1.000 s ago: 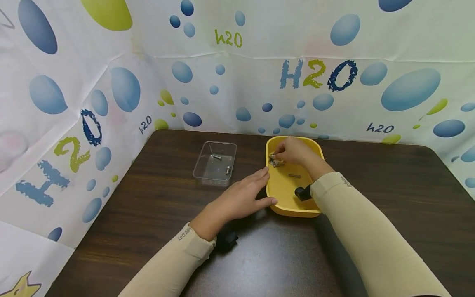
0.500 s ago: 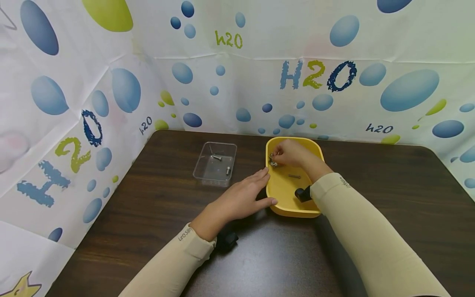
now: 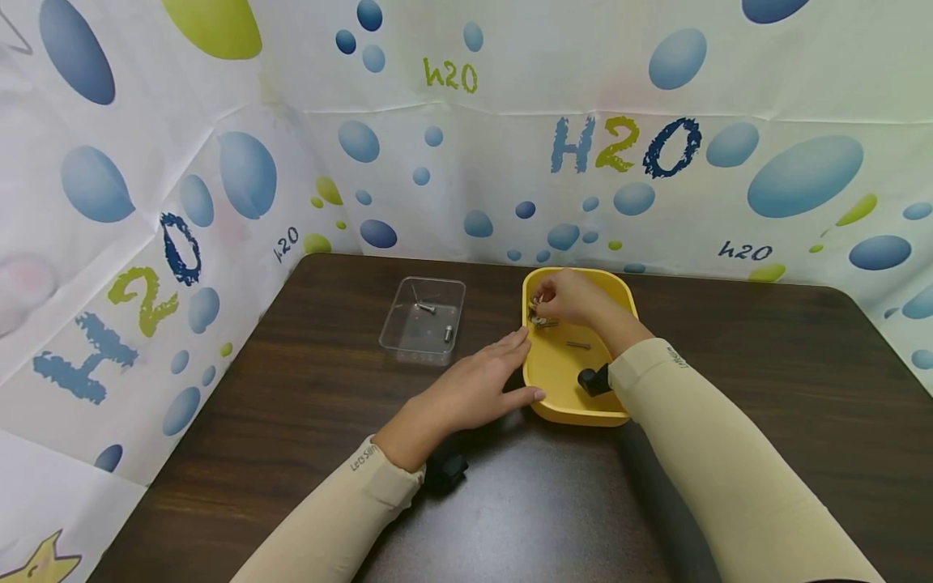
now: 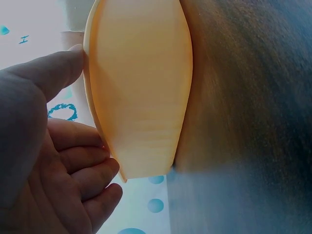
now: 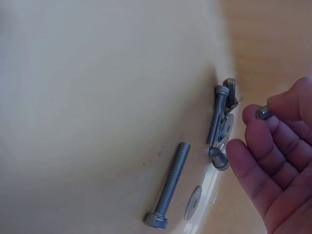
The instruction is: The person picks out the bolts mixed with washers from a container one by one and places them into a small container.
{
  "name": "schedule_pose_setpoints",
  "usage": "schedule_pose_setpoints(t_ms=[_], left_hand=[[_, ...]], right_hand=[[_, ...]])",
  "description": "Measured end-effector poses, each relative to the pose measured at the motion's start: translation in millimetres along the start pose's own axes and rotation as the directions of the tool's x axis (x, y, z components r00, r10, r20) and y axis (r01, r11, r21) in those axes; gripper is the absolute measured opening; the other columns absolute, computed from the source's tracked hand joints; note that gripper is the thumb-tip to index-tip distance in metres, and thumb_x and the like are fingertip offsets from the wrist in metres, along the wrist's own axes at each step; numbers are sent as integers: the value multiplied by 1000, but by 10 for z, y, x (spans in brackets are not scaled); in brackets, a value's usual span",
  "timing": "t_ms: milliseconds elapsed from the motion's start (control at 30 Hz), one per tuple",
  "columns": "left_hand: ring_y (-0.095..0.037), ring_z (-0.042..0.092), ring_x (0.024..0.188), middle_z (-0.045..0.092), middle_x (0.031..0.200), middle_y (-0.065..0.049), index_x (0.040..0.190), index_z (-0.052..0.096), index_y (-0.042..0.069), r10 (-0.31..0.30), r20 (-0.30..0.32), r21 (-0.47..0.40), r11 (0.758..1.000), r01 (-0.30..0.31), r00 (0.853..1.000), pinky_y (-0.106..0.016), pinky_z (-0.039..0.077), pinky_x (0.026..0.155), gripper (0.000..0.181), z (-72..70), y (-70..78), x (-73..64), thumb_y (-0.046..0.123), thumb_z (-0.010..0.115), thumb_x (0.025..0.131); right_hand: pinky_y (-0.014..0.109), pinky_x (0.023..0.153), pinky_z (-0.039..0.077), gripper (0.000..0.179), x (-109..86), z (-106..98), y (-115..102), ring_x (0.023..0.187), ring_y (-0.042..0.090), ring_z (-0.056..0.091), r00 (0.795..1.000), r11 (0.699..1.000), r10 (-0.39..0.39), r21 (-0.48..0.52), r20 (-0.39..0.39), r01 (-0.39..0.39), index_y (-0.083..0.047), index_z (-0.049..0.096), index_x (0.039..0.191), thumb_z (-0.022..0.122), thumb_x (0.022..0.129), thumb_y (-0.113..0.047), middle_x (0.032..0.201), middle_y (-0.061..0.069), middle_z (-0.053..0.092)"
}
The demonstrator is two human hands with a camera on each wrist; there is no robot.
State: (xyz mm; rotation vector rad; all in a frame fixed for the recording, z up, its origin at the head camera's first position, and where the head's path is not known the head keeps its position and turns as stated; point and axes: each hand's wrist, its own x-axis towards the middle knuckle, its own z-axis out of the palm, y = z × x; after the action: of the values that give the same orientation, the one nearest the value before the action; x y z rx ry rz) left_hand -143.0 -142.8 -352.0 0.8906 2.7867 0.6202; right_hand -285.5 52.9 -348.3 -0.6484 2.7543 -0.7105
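Observation:
My right hand (image 3: 573, 296) is inside the yellow tray (image 3: 564, 393), near its far left corner. In the right wrist view its thumb and forefinger pinch a short screw (image 5: 264, 113), only the threaded end of which shows. Just below these fingers lie several metal screws and washers, among them a long socket-head bolt (image 5: 218, 114) and a short screw (image 5: 219, 159). Another long bolt (image 5: 168, 187) and a flat washer (image 5: 193, 203) lie apart. My left hand (image 3: 470, 389) rests against the tray's left rim, fingers extended; the left wrist view shows thumb and fingertips touching the rim.
Left of the tray stands a clear plastic box (image 3: 408, 336) with a screw (image 3: 426, 308) and a shorter screw (image 3: 448, 333) inside. Both containers are on a dark wooden table (image 3: 306, 372). A white printed cloth (image 3: 503, 146) hangs behind and to the left.
My right fingers have shifted slightly above the screw pile, and more of the pile shows beneath them. My left hand and the tray have stayed in place.

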Motion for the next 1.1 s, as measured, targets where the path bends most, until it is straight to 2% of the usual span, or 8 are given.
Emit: schedule_pose_setpoints(t_ms=[167,333,533,733,867,1100], left_hand=[[-22,24,150,17,165,-8,157,24,12,-2,1,-2,1000,2,1000,-41,30,118,80,-6,0,-5,54,54,96],[-22,24,150,17,165,-9,157,24,12,-4,-1,-4,1000,4,1000,-42,30,118,80,-3,4,-12,55,54,96],[-22,24,150,17,165,-8,157,23,13,-15,0,-15,1000,15,1000,-41,29,118,80,-10,17,-12,54,55,96],[-21,23,150,16,165,-8,157,23,13,-17,4,-17,1000,17,1000,-41,29,118,80,-9,11,-8,54,55,96],[-20,22,150,14,165,-6,157,24,12,-15,8,-15,1000,15,1000,-41,29,118,80,-17,10,-9,54,54,96],[-21,23,150,16,165,-7,156,27,9,-12,7,-12,1000,12,1000,-41,30,118,80,-20,7,-3,54,55,96]], right_hand=[[31,73,56,26,-4,0,-3,75,20,65,1000,999,-1,44,7,1,-8,71,113,67,87,-11,89,9,71],[27,70,57,12,-6,13,11,72,18,65,1000,993,26,114,9,-27,-7,68,98,68,86,-8,86,7,66],[28,71,51,11,2,-1,32,76,20,59,999,995,30,91,-14,-28,-8,66,92,72,83,-9,87,6,64],[30,74,50,16,-6,-28,34,81,22,58,998,995,56,84,-22,-54,-9,66,94,75,82,-15,92,7,65],[30,72,55,17,-12,-66,26,80,22,62,997,986,77,147,-15,-74,-8,67,96,75,82,-15,93,8,67],[31,74,59,21,-31,-152,-37,81,21,67,994,971,86,229,-64,-69,-5,70,106,72,85,-12,99,10,70]])
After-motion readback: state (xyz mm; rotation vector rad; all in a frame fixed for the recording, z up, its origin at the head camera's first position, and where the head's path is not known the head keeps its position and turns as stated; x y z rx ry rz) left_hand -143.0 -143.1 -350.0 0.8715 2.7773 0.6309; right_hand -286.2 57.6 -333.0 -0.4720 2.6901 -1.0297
